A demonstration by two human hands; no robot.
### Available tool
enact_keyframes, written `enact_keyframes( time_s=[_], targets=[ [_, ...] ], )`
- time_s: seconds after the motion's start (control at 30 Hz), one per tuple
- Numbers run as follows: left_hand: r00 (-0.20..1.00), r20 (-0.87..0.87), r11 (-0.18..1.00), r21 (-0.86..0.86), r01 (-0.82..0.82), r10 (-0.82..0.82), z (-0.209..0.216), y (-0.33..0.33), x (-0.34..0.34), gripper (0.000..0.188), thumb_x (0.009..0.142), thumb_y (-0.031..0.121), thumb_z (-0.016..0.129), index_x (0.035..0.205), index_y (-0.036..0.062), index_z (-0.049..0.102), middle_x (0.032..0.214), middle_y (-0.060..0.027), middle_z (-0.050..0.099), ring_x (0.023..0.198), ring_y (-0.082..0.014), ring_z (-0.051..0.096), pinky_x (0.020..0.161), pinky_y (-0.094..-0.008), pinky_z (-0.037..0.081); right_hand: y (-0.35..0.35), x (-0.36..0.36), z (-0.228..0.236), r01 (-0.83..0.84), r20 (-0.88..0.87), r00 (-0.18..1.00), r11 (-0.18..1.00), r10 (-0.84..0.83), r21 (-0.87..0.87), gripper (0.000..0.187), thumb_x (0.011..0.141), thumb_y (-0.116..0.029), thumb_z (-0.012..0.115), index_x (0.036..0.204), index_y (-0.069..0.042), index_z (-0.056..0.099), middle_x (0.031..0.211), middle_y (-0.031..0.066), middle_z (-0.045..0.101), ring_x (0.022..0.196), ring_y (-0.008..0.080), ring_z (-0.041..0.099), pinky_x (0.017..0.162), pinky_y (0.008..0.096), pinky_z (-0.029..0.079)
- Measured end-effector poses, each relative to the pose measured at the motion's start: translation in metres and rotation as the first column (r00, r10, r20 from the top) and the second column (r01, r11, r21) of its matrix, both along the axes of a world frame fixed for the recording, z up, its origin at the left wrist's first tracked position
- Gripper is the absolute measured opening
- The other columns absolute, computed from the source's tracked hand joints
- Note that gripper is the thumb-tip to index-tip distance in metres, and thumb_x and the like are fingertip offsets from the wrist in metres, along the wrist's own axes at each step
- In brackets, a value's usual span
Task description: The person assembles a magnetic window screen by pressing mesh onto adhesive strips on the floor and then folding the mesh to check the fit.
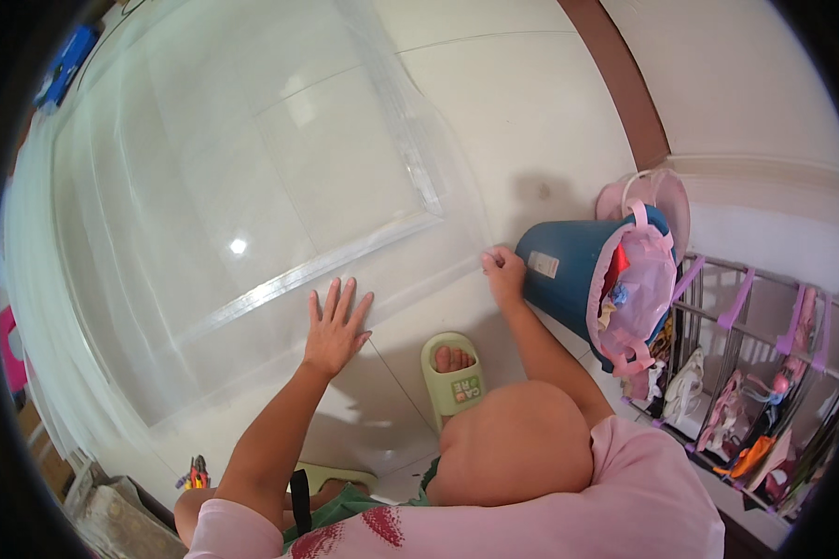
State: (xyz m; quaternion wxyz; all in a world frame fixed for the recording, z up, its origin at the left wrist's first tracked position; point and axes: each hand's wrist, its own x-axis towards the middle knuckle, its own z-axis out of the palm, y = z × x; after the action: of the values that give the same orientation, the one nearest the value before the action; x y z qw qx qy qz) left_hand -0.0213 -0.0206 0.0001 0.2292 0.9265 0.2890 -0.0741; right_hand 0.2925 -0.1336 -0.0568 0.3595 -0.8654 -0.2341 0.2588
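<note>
A large sheet of sheer white mesh lies spread over a silver rectangular frame on the floor. My left hand rests flat on the mesh by the frame's near edge, its fingers spread. Off the frame's near right corner, my right hand is closed at the mesh's right edge, thumb and fingers pinching it. The fingertips are partly hidden, and that hand is close beside the blue bin. Bunched folds of mesh hang along the left side.
The bin leans toward me with a pink bag in it. Behind stands a pink bucket. A metal rack holding shoes and small items is at right. Colourful-handled pliers lie at lower left. My feet wear green slippers.
</note>
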Motion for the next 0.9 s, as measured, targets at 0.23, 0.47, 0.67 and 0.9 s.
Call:
enact_keyframes(
  time_s=[0.23, 0.47, 0.67, 0.9],
  targets=[
    [0.939, 0.336, 0.994, 0.099, 0.039, -0.07, -0.009, -0.006, -0.017, 0.013, 0.068, 0.012, 0.061, 0.08, 0.008, 0.058, 0.118, -0.0054, 0.05, 0.111, -0.0249, 0.044, 0.094, -0.0501, 0.03, 0.006, -0.007, 0.006, 0.051, 0.135, 0.99, 0.999, -0.052, 0.008, 0.02, 0.066, -0.005, 0.07, 0.079, -0.001, 0.055, 0.063, 0.0061, 0.058, 0.051, 0.0118, 0.052, 0.049, 0.0247, 0.043],
    [0.935, 0.35, 0.993, 0.121, 0.009, -0.052, -0.015, -0.007, -0.019, 0.008, 0.068, 0.009, 0.06, 0.074, 0.0067, 0.056, 0.116, -0.0068, 0.052, 0.105, -0.0238, 0.048, 0.089, -0.0413, 0.035, 0.013, -0.006, 0.003, 0.058, 0.052, 0.997, 0.993, -0.053, -0.098, 0.026, 0.061, -0.009, 0.073, 0.08, -0.003, 0.055, 0.065, 0.0094, 0.06, 0.061, 0.0224, 0.058, 0.059, 0.033, 0.046],
    [0.968, 0.251, 1.0, 0.018, -0.016, 0.01, 0.0, -0.012, -0.011, 0.015, 0.07, 0.011, 0.059, 0.083, 0.0061, 0.052, 0.123, -0.0085, 0.047, 0.111, -0.0244, 0.043, 0.091, -0.0419, 0.032, 0.023, -0.015, 0.021, 0.078, 0.173, 0.983, 0.991, -0.057, -0.112, 0.024, 0.06, -0.008, 0.075, 0.072, -0.002, 0.055, 0.067, 0.011, 0.059, 0.062, 0.0255, 0.058, 0.059, 0.0341, 0.046],
    [0.98, 0.193, 0.997, 0.047, -0.058, 0.048, -0.004, -0.015, -0.005, 0.031, 0.075, 0.009, 0.053, 0.106, 0.008, 0.05, 0.124, -0.0075, 0.044, 0.112, -0.0235, 0.041, 0.091, -0.0416, 0.03, 0.022, -0.008, 0.019, -0.004, 0.24, 0.97, 0.993, 0.032, -0.116, 0.023, 0.062, -0.005, 0.071, 0.075, -0.002, 0.053, 0.066, 0.0111, 0.057, 0.066, 0.028, 0.056, 0.062, 0.0362, 0.044]
  ],
)
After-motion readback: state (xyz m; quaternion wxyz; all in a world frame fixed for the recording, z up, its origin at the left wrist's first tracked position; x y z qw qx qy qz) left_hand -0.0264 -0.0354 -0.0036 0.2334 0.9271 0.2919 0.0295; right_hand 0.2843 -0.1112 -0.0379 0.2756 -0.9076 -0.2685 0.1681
